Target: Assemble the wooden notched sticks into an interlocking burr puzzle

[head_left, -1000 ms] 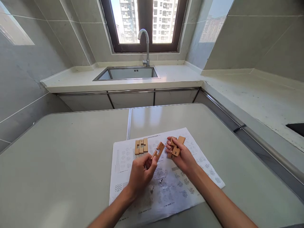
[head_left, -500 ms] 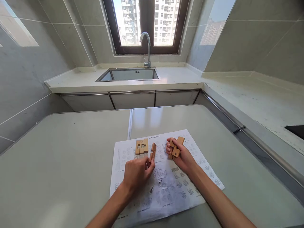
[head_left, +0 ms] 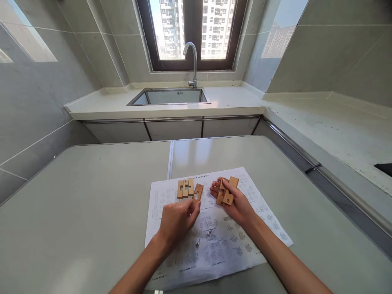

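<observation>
Head: notched block (head_left: 197, 192) nearer block cluster (head_left: 185, 188)

I saw a steel sink (head_left: 171, 97) with a curved faucet (head_left: 192, 61) below a dark-framed window (head_left: 192, 32).

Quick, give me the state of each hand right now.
Left hand: closed on a notched wooden piece.
Right hand: closed on joined wooden pieces.

Both forearms bare, no sleeves; hands bare, no rings
</observation>
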Motion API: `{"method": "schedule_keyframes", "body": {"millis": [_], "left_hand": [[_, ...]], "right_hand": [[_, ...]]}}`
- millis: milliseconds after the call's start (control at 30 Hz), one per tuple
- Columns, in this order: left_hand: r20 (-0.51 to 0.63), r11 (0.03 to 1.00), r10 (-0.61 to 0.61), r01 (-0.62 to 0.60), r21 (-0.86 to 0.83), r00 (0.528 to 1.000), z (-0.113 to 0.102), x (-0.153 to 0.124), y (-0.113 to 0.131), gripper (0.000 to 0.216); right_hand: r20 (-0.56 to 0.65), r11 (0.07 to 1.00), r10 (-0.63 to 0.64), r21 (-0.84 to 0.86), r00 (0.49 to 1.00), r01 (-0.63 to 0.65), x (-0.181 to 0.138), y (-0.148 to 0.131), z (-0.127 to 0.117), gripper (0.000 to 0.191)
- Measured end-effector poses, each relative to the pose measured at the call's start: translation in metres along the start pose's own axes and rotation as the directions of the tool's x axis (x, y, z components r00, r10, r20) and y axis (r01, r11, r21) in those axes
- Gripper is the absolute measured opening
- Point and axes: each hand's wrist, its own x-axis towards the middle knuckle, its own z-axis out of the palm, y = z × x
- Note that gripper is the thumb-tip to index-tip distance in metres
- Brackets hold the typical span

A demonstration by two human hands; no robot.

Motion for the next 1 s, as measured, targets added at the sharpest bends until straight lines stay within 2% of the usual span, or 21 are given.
{"method": "schedule_keyframes", "body": {"millis": [133,267,367,467,567,700,867,1000], "left_hand": [[0.038,0.98,0.047,-0.038,-0.197,0.998,0.003,-0.007,0.016,0.039],[0.122,0.932,0.017,0.029,-0.36,0.992,0.006,-0.013,0.031,0.026],[0.156,0.878,-0.011,0.084,-0.471,0.988,0.008,-0.015,0.037,0.028],[0.14,0.803,-0.081,0.148,-0.578,0.987,0.01,-0.016,0.039,0.034],[0.142,0.718,-0.126,0.189,-0.67,0.982,0.01,-0.016,0.039,0.039],[0.159,0.671,-0.098,0.184,-0.718,0.982,0.01,-0.016,0.038,0.036],[0.133,0.724,-0.051,0.128,-0.678,0.99,0.011,-0.015,0.035,0.035],[0.154,0.743,0.005,0.099,-0.662,0.988,0.012,-0.015,0.032,0.034]], "right_hand": [[0.084,0.999,0.017,-0.037,0.996,-0.014,-0.009,0.005,0.012,0.023],[0.197,0.998,0.043,-0.044,0.979,-0.035,-0.019,0.011,0.023,0.022],[0.252,0.995,0.093,-0.065,0.963,-0.079,-0.023,0.013,0.025,0.023],[0.259,0.991,0.13,-0.065,0.957,-0.117,-0.021,0.011,0.022,0.025],[0.192,0.996,0.093,-0.025,0.977,-0.089,-0.017,0.006,0.016,0.026],[0.183,0.992,0.123,-0.014,0.975,-0.122,-0.015,0.001,0.012,0.024],[0.219,0.979,0.205,-0.037,0.954,-0.202,-0.017,-0.001,0.011,0.021],[0.236,0.971,0.239,-0.071,0.942,-0.228,-0.016,-0.003,0.009,0.029]]}}
